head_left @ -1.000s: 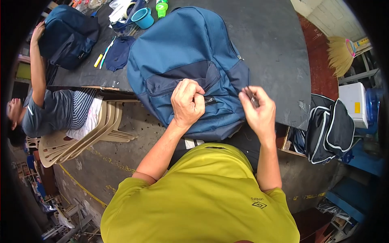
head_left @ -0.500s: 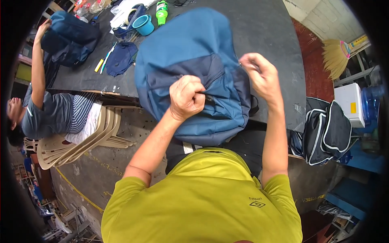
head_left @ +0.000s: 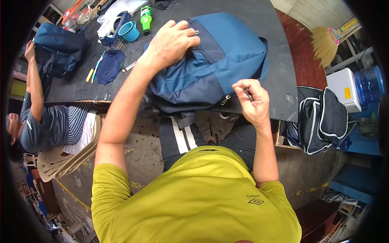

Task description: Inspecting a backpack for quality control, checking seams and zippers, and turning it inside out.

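A blue and navy backpack lies on the dark table, its bottom corner turned toward my right side. My left hand is closed on the fabric at its far left part, near a small metal zipper pull. Beside the near right edge, apart from the bag, my right hand has its fingers pinched together. Something small and dark shows between them, too little of it to name. Another zipper pull hangs at the bag's near edge, just left of that hand.
On the dark table stand a light-blue bucket and a green bottle; navy cloth lies nearer. At left, another person handles a dark blue bag beside stacked chairs. A black bag sits at right, below a broom.
The backpack has turned on the table, and its top now points to the right. My left hand has moved farther away and left; my right hand has come nearer to me.
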Demonstrator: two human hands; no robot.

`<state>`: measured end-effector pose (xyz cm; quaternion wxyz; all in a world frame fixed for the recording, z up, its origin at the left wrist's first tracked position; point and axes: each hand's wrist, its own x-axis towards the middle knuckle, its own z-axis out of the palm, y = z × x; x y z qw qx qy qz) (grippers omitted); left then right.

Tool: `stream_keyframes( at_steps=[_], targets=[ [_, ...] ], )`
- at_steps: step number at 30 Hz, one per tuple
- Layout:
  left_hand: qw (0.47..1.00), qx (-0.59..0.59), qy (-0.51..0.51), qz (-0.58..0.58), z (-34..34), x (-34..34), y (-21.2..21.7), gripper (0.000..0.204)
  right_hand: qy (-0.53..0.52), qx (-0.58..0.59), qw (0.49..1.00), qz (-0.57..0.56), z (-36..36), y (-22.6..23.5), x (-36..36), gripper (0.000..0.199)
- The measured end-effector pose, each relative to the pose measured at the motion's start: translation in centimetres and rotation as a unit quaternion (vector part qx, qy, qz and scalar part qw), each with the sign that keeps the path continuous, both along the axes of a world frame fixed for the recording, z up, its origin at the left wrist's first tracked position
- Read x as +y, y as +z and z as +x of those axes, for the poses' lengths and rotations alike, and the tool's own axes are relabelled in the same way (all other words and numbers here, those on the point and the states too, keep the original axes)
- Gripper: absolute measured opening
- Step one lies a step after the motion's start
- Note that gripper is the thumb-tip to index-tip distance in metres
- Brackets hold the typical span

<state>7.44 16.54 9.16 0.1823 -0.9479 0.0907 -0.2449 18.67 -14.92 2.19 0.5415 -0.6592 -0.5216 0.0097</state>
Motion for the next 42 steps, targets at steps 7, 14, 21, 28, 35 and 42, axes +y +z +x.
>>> stream_keyframes(
  at_steps=[7, 14, 21, 28, 35, 42],
  targets=[
    [0.942, -0.075, -0.035, -0.324, -4.7, -10.5, 1.8, 0.03, 0.06, 0.203, 0.977, 0.024, -2.2, 0.2, -0.3, 0.006],
    [0.868, -0.18, -0.042, -0.461, -3.7, -14.3, -3.8, 0.016, 0.046, 0.088, 0.995, 0.018, -3.9, 1.5, -0.9, 0.004],
    [0.718, -0.14, 0.01, -0.682, -5.6, -16.1, -3.4, 0.005, -0.111, 0.056, 0.992, -0.02, -4.9, 1.6, -2.1, 0.032],
    [0.701, -0.163, -0.009, -0.694, -6.1, -16.2, -4.6, 0.009, -0.152, -0.12, 0.981, -0.017, -5.6, 2.4, -1.3, 0.022],
    [0.71, -0.167, -0.015, -0.684, -6.3, -16.5, -4.8, 0.008, -0.16, -0.138, 0.977, -0.023, -5.7, 2.2, 0.4, 0.022],
    [0.715, -0.185, -0.034, -0.673, -6.4, -17.1, -5.2, 0.002, -0.171, -0.174, 0.97, -0.017, -5.7, 1.3, 0.6, 0.022]
  ],
)
